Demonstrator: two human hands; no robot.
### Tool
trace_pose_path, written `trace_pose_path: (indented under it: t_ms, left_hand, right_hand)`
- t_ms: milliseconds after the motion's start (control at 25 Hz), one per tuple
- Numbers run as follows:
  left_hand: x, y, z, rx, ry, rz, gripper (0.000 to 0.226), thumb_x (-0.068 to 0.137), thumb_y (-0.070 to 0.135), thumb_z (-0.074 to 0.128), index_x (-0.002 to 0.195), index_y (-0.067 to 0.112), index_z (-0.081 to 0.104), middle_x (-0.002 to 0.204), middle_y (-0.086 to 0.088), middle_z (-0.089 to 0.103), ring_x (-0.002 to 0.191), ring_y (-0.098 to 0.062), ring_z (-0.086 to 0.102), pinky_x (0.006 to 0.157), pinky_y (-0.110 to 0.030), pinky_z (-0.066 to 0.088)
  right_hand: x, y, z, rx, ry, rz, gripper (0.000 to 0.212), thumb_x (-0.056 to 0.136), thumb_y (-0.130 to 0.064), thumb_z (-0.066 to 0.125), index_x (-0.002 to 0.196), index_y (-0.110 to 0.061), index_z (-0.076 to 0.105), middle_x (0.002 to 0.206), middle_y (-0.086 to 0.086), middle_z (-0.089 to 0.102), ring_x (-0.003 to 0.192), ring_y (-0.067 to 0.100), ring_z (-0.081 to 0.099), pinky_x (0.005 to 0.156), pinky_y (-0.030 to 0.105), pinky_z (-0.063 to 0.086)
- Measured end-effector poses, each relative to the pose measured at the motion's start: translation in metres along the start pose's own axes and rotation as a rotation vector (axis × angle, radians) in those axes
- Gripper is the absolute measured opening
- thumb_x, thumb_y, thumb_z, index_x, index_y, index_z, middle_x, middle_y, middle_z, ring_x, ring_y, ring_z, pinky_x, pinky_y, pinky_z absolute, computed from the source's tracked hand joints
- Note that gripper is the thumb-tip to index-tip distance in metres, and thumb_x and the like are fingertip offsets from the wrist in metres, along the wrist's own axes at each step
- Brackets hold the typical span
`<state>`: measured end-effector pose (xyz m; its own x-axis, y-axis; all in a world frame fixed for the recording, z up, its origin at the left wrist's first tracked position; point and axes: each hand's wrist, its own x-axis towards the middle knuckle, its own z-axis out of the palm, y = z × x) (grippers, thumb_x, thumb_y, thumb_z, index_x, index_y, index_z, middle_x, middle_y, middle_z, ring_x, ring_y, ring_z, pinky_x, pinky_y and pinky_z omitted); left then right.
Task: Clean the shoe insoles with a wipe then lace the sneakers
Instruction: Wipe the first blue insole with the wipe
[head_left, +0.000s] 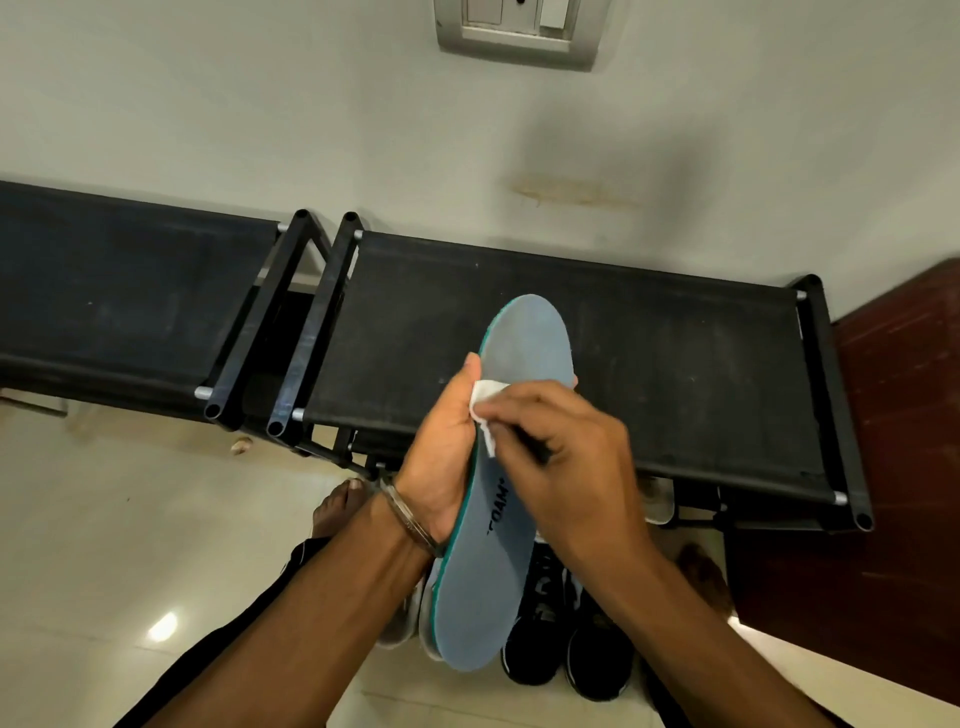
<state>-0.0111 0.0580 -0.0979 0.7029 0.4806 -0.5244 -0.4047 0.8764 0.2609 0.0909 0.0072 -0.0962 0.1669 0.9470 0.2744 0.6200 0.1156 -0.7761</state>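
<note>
A blue-grey insole (524, 353) with a teal edge and dark lettering is held up lengthwise in front of me, toe end pointing away. My left hand (441, 447) grips its left edge near the middle, thumb up along the side. My right hand (566, 447) presses a small white wipe (485, 410) against the insole's top face, fingers curled over the wipe. On the floor below, a black sneaker pair (571, 639) stands partly hidden by the insole, with a light grey sneaker (410, 613) just to its left.
Two black fabric-topped shoe racks (649, 364) stand side by side against the pale wall. A dark red-brown door (893, 467) is at the right. More pale shoes (657, 499) sit under the right rack. My bare feet (337, 504) stand on the tiled floor.
</note>
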Motion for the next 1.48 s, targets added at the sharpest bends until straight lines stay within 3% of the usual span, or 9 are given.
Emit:
trace_pose_path:
  t_ms: [200,360,480,600,760,920,1080,1240,1480]
  left_hand:
    - [0.003,-0.009,0.001,0.130,0.028,-0.047,0.069,0.094,0.065,0.034,0.137,0.015,0.055,0.124,-0.014,0.062,0.108,-0.028,0.060,0.093,-0.044,0.049]
    - [-0.001,-0.003,0.002,-0.013,0.037,-0.018,0.065,0.094,0.057,0.044,0.138,0.010,0.054,0.116,-0.013,0.065,0.107,-0.025,0.061,0.097,-0.035,0.049]
    - [-0.001,-0.004,0.002,0.038,0.032,-0.024,0.059,0.094,0.056,0.042,0.128,0.011,0.061,0.111,-0.012,0.067,0.100,-0.024,0.063,0.091,-0.035,0.051]
    - [-0.003,-0.009,0.005,0.160,0.076,-0.073,0.062,0.095,0.059,0.037,0.130,0.013,0.060,0.113,-0.012,0.067,0.096,-0.025,0.065,0.087,-0.041,0.053]
    - [-0.005,-0.003,0.007,0.009,0.035,-0.018,0.062,0.097,0.054,0.040,0.139,0.010,0.053,0.116,-0.014,0.064,0.104,-0.024,0.062,0.097,-0.035,0.048]
    - [-0.006,-0.009,0.006,0.189,0.053,-0.090,0.063,0.095,0.059,0.037,0.130,0.013,0.060,0.120,-0.015,0.063,0.103,-0.029,0.061,0.088,-0.045,0.051]
    - [-0.006,-0.005,0.006,0.050,0.068,-0.006,0.060,0.098,0.052,0.040,0.135,0.009,0.056,0.128,-0.016,0.059,0.108,-0.026,0.060,0.099,-0.037,0.046]
    - [-0.006,-0.013,0.005,0.242,0.070,-0.093,0.063,0.097,0.059,0.034,0.131,0.013,0.060,0.114,-0.013,0.066,0.093,-0.025,0.065,0.081,-0.041,0.052]
    - [-0.005,-0.011,0.004,0.188,0.052,-0.058,0.060,0.098,0.056,0.035,0.133,0.013,0.058,0.118,-0.014,0.065,0.099,-0.025,0.064,0.085,-0.040,0.051]
  right_hand:
    - [0.022,0.035,-0.025,-0.140,0.204,0.113,0.018,0.084,-0.001,0.073,0.097,-0.013,0.078,0.099,-0.001,0.071,0.090,0.015,0.068,0.082,0.023,0.055]
    - [0.003,0.006,-0.003,-0.076,0.052,0.008,0.019,0.083,-0.001,0.072,0.098,-0.011,0.078,0.100,-0.001,0.071,0.091,0.012,0.067,0.086,0.027,0.055]
    - [0.010,0.019,-0.011,-0.130,0.131,-0.034,0.019,0.083,0.000,0.071,0.098,-0.010,0.077,0.100,0.002,0.071,0.091,0.016,0.067,0.085,0.033,0.056]
    - [0.020,0.029,-0.022,-0.156,0.230,0.088,0.019,0.084,0.000,0.071,0.099,-0.011,0.077,0.100,0.000,0.070,0.090,0.011,0.065,0.082,0.033,0.056]
    - [0.008,0.011,-0.009,-0.090,0.036,-0.045,0.018,0.083,-0.002,0.072,0.097,-0.013,0.078,0.099,-0.001,0.071,0.091,0.010,0.066,0.086,0.028,0.055]
    - [0.022,0.035,-0.031,-0.096,0.195,0.045,0.019,0.083,0.001,0.073,0.096,-0.012,0.078,0.098,-0.001,0.071,0.088,0.009,0.066,0.079,0.032,0.056]
    - [0.008,0.010,-0.009,-0.080,0.056,-0.045,0.018,0.084,-0.001,0.073,0.098,-0.012,0.078,0.099,-0.001,0.071,0.091,0.010,0.066,0.083,0.028,0.056]
    - [0.026,0.034,-0.030,-0.091,0.231,0.041,0.020,0.083,0.003,0.071,0.096,-0.011,0.077,0.098,-0.001,0.070,0.089,0.008,0.065,0.080,0.032,0.056]
    - [0.021,0.026,-0.022,-0.100,0.134,-0.001,0.018,0.083,0.001,0.072,0.096,-0.010,0.078,0.098,0.000,0.071,0.089,0.012,0.067,0.081,0.031,0.057]
